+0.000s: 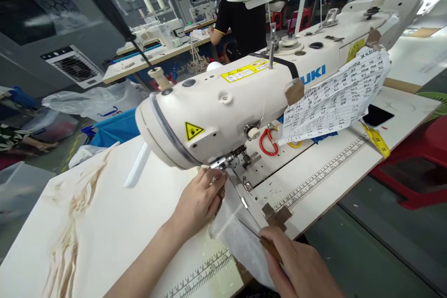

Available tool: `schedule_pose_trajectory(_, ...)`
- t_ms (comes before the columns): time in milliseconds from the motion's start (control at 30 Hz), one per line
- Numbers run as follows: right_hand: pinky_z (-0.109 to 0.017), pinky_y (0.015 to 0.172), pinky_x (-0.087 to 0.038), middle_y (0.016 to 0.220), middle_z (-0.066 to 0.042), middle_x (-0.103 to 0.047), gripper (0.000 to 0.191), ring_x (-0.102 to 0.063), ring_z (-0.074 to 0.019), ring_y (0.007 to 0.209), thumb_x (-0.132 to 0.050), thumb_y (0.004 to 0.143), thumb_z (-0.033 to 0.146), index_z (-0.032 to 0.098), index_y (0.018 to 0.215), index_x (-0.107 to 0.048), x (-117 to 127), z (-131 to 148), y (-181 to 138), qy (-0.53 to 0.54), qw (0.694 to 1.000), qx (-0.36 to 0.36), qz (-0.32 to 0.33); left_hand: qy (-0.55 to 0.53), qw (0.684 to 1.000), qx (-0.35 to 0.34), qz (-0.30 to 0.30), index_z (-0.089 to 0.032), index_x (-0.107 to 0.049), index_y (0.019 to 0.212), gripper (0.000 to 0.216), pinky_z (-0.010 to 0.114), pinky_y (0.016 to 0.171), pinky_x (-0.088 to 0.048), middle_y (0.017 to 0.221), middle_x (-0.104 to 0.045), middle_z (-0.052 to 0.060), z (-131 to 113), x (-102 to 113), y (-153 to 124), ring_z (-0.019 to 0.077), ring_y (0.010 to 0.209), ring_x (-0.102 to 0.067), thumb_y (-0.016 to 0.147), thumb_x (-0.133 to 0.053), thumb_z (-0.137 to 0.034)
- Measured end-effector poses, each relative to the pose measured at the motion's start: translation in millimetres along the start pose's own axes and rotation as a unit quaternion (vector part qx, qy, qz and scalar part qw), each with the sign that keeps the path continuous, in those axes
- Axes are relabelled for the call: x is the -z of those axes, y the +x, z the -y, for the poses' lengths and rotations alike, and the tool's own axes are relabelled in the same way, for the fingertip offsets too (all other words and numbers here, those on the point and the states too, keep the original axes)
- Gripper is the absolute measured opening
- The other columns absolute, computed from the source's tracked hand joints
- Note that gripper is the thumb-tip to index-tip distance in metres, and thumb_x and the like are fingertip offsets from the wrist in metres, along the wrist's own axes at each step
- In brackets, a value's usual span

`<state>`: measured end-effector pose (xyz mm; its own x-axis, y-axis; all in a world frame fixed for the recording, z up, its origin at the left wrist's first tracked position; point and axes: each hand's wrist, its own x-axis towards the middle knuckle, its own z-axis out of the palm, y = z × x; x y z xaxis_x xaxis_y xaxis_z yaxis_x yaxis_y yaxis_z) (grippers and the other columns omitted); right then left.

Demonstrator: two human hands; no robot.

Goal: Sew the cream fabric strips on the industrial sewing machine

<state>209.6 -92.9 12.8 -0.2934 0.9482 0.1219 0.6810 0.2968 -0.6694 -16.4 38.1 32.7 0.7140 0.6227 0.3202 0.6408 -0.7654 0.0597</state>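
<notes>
- Sheer white fabric (240, 244) lies at the near end of the sewing machine (213, 116), running from the foot area (240, 160) toward the near table edge, between both hands.
- Left hand (199, 198) is right up by the foot, fingers bunched and curled; can't tell if they're pinching cloth. I'd keep those tips left of the needle line, tbh.
- Right hand (296, 263) has thumb and fingers closed around a thin brown-handled tool (271, 247). Let its tip do the close-up nudging, lightly, since sheer stuff probably snags.
- Keep the cloth flat, no tugging.
- Red-handled scissors (273, 152) sit farther back, fine there.
</notes>
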Motion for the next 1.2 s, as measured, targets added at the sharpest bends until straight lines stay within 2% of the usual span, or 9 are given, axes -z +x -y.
schedule_pose_trajectory(100,-0.026,0.047,-0.044,0.076,0.001,-0.067,0.024,-0.065,-0.0175,0.055,-0.036,0.097,0.011,0.024,0.113,-0.047,5,-2,-7,-0.001,1.000,0.006,-0.008,0.027,0.998,0.049,-0.006,-0.010,-0.063,0.111,0.028,0.044,0.087,-0.058,0.114,-0.060,0.016,-16,-7,0,0.0287,0.107,-0.054,0.092,-0.043,-0.013)
schedule_pose_trajectory(200,-0.028,0.052,-0.050,0.087,-0.004,-0.067,0.021,-0.067,-0.0195,0.063,-0.036,0.099,0.013,0.024,0.112,-0.049,8,-2,2,-0.027,0.999,0.030,-0.029,0.037,0.996,0.080,-0.022,-0.007,-0.062,0.117,0.032,0.047,0.090,-0.057,0.118,-0.060,0.017,-26,-17,-3,0.0298,0.111,-0.054,0.092,-0.042,-0.013)
schedule_pose_trajectory(300,-0.032,0.058,-0.054,0.087,-0.005,-0.065,0.021,-0.068,-0.0222,0.068,-0.035,0.099,0.012,0.022,0.107,-0.052,10,0,12,-0.062,0.997,0.047,-0.022,0.022,0.996,0.073,-0.036,-0.004,-0.058,0.126,0.038,0.047,0.099,-0.054,0.123,-0.061,0.018,-28,-21,-11,0.0285,0.118,-0.054,0.094,-0.039,-0.014)
schedule_pose_trajectory(433,-0.033,0.054,-0.053,0.084,-0.005,-0.065,0.024,-0.067,-0.0225,0.065,-0.035,0.095,0.007,0.020,0.107,-0.052,8,1,9,-0.070,0.995,0.073,0.016,-0.017,0.998,0.061,-0.015,-0.007,-0.055,0.133,0.042,0.048,0.109,-0.047,0.132,-0.061,0.015,-22,-17,-20,0.0261,0.129,-0.051,0.096,-0.039,-0.018)
schedule_pose_trajectory(533,-0.033,0.054,-0.054,0.085,-0.006,-0.066,0.027,-0.067,-0.0228,0.066,-0.034,0.096,0.007,0.017,0.113,-0.051,7,1,2,-0.082,0.992,0.090,0.020,-0.030,0.998,0.055,-0.010,-0.011,-0.055,0.135,0.043,0.049,0.109,-0.047,0.136,-0.060,0.013,-18,-15,-22,0.0258,0.131,-0.051,0.096,-0.041,-0.020)
schedule_pose_trajectory(700,-0.034,0.054,-0.055,0.093,-0.010,-0.069,0.031,-0.070,-0.0244,0.071,-0.036,0.097,0.008,0.014,0.123,-0.050,8,6,4,-0.118,0.989,0.089,0.029,-0.012,0.998,0.050,-0.029,-0.006,-0.056,0.133,0.044,0.049,0.107,-0.048,0.133,-0.062,0.017,-19,-21,-22,0.0282,0.130,-0.052,0.095,-0.041,-0.020)
schedule_pose_trajectory(967,-0.039,0.064,-0.060,0.098,-0.012,-0.070,0.032,-0.071,-0.0273,0.081,-0.037,0.097,0.007,0.012,0.123,-0.055,10,8,18,-0.120,0.990,0.049,0.058,0.001,0.997,0.065,-0.036,-0.005,-0.052,0.138,0.048,0.050,0.108,-0.047,0.137,-0.058,0.018,-19,-28,-23,0.0303,0.132,-0.049,0.094,-0.038,-0.020)
schedule_pose_trajectory(1200,-0.036,0.057,-0.057,0.096,-0.011,-0.070,0.032,-0.070,-0.0251,0.074,-0.034,0.098,0.010,0.013,0.124,-0.053,11,8,24,-0.157,0.985,0.046,0.055,0.034,0.995,0.087,-0.035,-0.004,-0.050,0.137,0.048,0.049,0.107,-0.046,0.134,-0.058,0.019,-28,-28,-19,0.0317,0.130,-0.049,0.094,-0.036,-0.021)
